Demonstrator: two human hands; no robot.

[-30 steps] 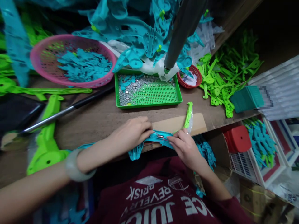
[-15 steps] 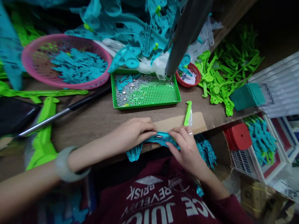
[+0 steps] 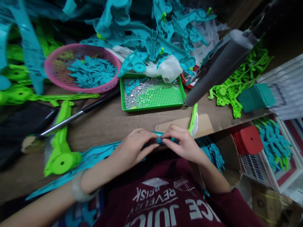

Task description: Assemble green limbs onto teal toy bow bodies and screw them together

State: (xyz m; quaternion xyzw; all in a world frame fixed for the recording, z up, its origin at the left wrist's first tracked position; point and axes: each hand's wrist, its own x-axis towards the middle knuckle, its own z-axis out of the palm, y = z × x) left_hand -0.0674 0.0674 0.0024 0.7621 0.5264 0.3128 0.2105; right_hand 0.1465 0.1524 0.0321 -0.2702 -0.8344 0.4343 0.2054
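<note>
While our L hand (image 3: 135,144) & R hand (image 3: 181,142) pinch the blue part (image 3: 159,134) mid-frame, we shd grip evenly, no twisting.

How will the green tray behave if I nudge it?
The tray looks like thin, perforated plastic, so it may flex slightly. Being low and wide, it should slide rather than tip. The small metal parts massed toward its left probably make that end heavier.

- workshop
- wooden surface (image 3: 104,119), green tray (image 3: 153,108) of small metal bits (image 3: 129,101)
- pink basket (image 3: 55,78) of blue pieces (image 3: 94,72)
- heaped green plastic parts (image 3: 222,91)
- gray tool (image 3: 217,67) hanging overhead
</note>
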